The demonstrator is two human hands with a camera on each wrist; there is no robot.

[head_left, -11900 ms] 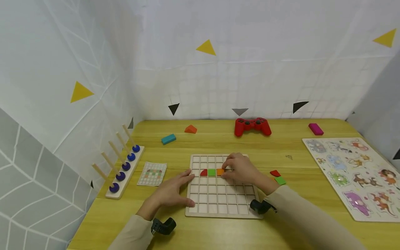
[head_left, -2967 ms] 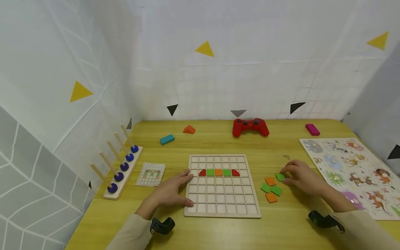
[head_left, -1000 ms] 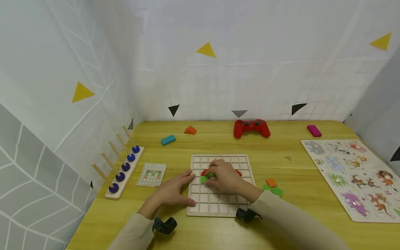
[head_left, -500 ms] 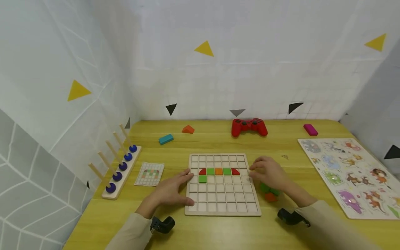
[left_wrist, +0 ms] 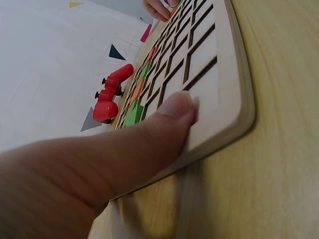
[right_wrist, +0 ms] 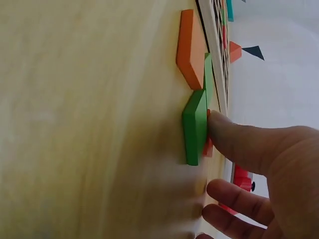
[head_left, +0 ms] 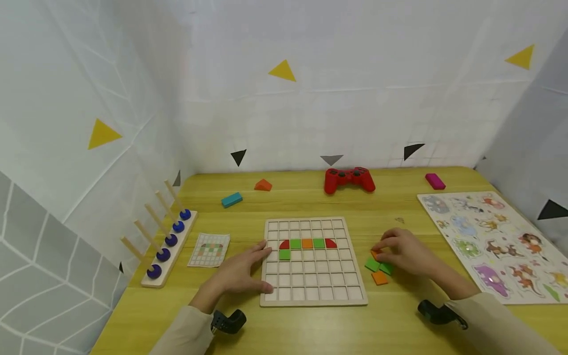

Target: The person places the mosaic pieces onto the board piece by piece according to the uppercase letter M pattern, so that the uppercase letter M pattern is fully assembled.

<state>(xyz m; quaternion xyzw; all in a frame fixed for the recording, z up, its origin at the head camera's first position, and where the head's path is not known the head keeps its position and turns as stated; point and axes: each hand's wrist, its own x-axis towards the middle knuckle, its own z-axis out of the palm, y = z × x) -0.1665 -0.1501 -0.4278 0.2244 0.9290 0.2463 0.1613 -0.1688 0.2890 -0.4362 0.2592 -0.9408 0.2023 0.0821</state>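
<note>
Left hand (head_left: 237, 276) flat, fingers straight, thumb on the square wooden grid board's (head_left: 312, 301) left edge, steadying it. Right hand (head_left: 406, 251), fingers curled, pinching an orange square tile (head_left: 375, 253) amid loose green tiles (head_left: 377, 266) just right of the board.

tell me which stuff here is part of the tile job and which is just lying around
In use: grid board, tiles in the board, loose tiles, pattern card, left hand, right hand.

Lying about: game controller, animal puzzle, peg rack, teal block, orange wedge, pink block.
</note>
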